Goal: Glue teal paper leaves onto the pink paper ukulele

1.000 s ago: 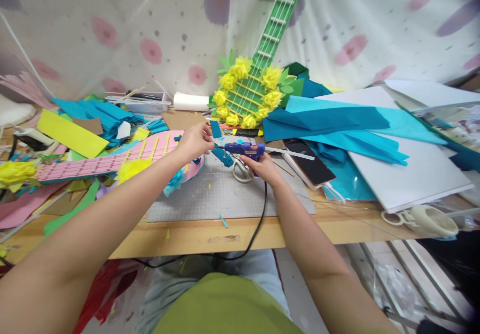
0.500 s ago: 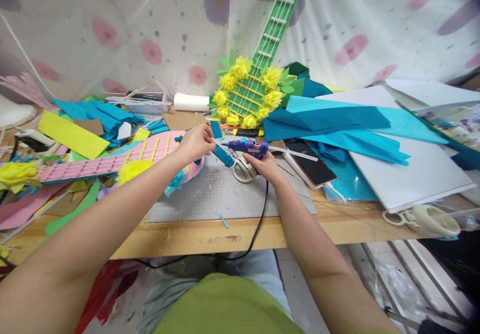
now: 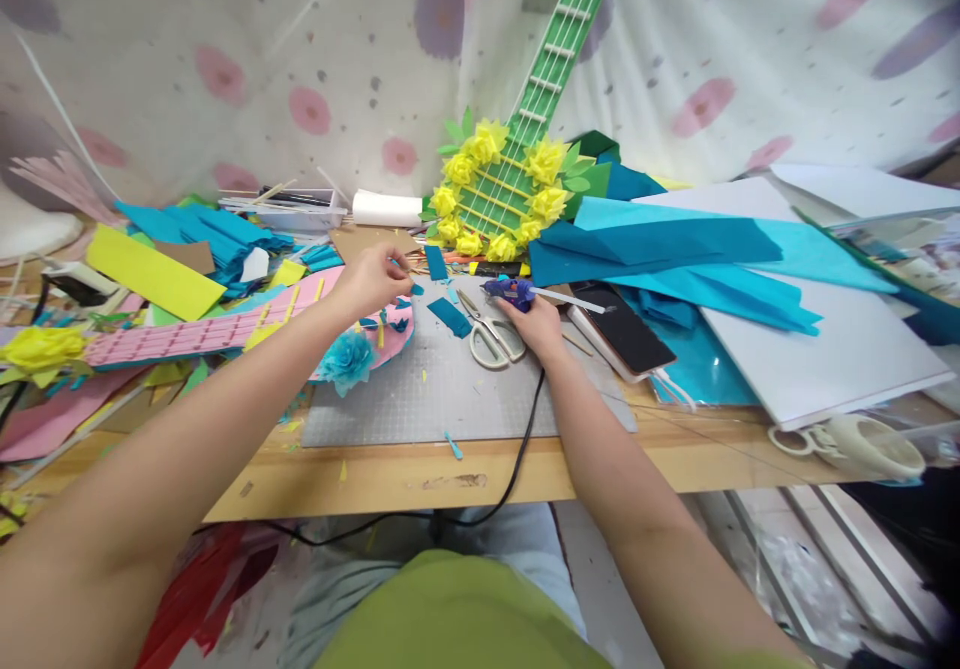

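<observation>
Scissors [image 3: 496,344] with pale handles lie on the grey mat [image 3: 420,411], beside the pink guitar [image 3: 279,307] with its ruffled blue flower [image 3: 347,359]. Just beyond is the glue gun [image 3: 508,293] — blue-violet, whitish stick jutting from its rear, nozzle pointing left — with the right hand [image 3: 538,327] wrapped round its handle. The left hand [image 3: 381,279] has bent fingers, tips near a small blue scrap [image 3: 418,290]; whether they pinch it, I cannot tell. Behind leans the green guitar [image 3: 551,79].

Two guitars [image 3: 536,109] [image 3: 184,334], one glue gun [image 3: 511,293], one phone [image 3: 631,331]
</observation>
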`<move>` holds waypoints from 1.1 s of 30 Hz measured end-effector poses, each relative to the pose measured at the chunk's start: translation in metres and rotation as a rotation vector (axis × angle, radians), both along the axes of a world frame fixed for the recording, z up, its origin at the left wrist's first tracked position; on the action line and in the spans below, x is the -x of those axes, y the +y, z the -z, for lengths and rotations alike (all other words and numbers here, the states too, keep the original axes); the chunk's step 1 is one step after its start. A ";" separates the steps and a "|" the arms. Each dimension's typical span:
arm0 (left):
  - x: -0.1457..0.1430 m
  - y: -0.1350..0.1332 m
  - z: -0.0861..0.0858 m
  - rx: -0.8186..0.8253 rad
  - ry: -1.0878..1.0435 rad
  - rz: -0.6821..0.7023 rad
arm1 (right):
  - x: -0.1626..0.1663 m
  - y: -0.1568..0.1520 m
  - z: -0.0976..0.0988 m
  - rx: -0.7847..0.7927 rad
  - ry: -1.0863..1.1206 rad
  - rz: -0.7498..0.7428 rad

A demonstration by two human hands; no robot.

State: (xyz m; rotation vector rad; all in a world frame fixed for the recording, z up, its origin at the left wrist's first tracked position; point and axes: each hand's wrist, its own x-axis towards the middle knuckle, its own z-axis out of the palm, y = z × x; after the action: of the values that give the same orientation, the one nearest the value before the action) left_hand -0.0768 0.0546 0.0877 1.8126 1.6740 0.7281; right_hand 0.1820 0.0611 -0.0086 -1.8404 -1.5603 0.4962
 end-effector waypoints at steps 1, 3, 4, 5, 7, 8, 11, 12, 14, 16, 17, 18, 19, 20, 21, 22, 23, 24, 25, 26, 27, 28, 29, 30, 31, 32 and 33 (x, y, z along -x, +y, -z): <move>0.004 0.002 -0.001 0.007 -0.013 0.026 | 0.000 0.000 0.000 0.005 -0.023 -0.009; 0.012 0.005 -0.004 0.038 0.002 0.076 | 0.000 -0.001 0.000 0.008 -0.047 -0.024; 0.016 0.005 -0.006 0.056 0.040 0.094 | 0.000 -0.002 0.000 0.009 -0.049 -0.028; 0.019 0.006 -0.008 0.069 0.093 0.106 | -0.001 -0.002 0.001 0.010 -0.046 -0.031; 0.022 0.006 -0.011 0.066 0.226 0.124 | -0.002 -0.003 0.002 0.012 -0.039 -0.030; 0.023 0.005 -0.013 0.048 0.293 0.141 | -0.003 -0.003 0.002 0.014 -0.039 -0.028; 0.021 0.003 -0.015 -0.020 0.446 0.249 | -0.003 -0.004 0.003 0.024 -0.047 -0.024; 0.021 0.002 -0.014 -0.034 0.480 0.291 | -0.003 -0.004 0.003 0.026 -0.049 -0.025; 0.019 0.000 -0.013 -0.050 0.536 0.354 | -0.003 -0.005 0.002 0.026 -0.046 -0.027; 0.017 -0.002 -0.011 -0.076 0.582 0.383 | -0.003 -0.005 0.002 0.021 -0.044 -0.025; 0.016 -0.003 -0.010 -0.091 0.606 0.394 | -0.003 -0.005 0.002 0.020 -0.043 -0.025; 0.016 -0.004 -0.010 -0.107 0.633 0.405 | -0.003 -0.006 0.002 0.021 -0.043 -0.026; 0.015 -0.005 -0.009 -0.119 0.660 0.417 | -0.003 -0.006 0.002 0.023 -0.042 -0.028; 0.014 -0.005 -0.009 -0.128 0.683 0.431 | -0.003 -0.006 0.001 0.026 -0.040 -0.031; 0.013 -0.006 -0.009 -0.132 0.700 0.445 | -0.003 -0.007 0.001 0.027 -0.039 -0.034; 0.013 -0.006 -0.008 -0.134 0.707 0.457 | -0.003 -0.007 0.001 0.025 -0.037 -0.038; 0.013 -0.006 -0.008 -0.138 0.706 0.467 | -0.003 -0.008 0.000 0.022 -0.036 -0.042; 0.013 -0.006 -0.007 -0.144 0.701 0.474 | -0.003 -0.008 0.000 0.018 -0.034 -0.047; 0.013 -0.006 -0.007 -0.147 0.696 0.475 | -0.004 -0.008 0.000 0.015 -0.032 -0.051; 0.013 -0.006 -0.006 -0.145 0.693 0.473 | -0.004 -0.008 0.000 0.014 -0.028 -0.052; 0.014 -0.006 -0.004 -0.141 0.692 0.470 | -0.004 -0.008 0.000 0.015 -0.024 -0.051; 0.014 -0.005 -0.003 -0.135 0.692 0.468 | -0.004 -0.008 0.000 0.021 -0.022 -0.045; 0.015 -0.005 -0.001 -0.129 0.691 0.467 | -0.004 -0.008 0.000 0.026 -0.022 -0.040; 0.016 -0.005 0.000 -0.125 0.687 0.467 | -0.004 -0.008 0.000 0.031 -0.022 -0.036; 0.016 -0.005 0.001 -0.122 0.682 0.470 | -0.004 -0.008 0.000 0.033 -0.024 -0.033; 0.016 -0.004 0.001 -0.119 0.678 0.473 | -0.004 -0.008 0.000 0.034 -0.026 -0.032; 0.016 -0.004 0.002 -0.115 0.677 0.477 | -0.004 -0.008 0.001 0.032 -0.029 -0.031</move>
State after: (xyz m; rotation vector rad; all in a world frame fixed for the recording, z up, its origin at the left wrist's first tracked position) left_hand -0.0931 0.0502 0.0859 2.6007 1.4730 -0.0120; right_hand 0.1857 0.0535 -0.0093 -1.8576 -1.6105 0.5140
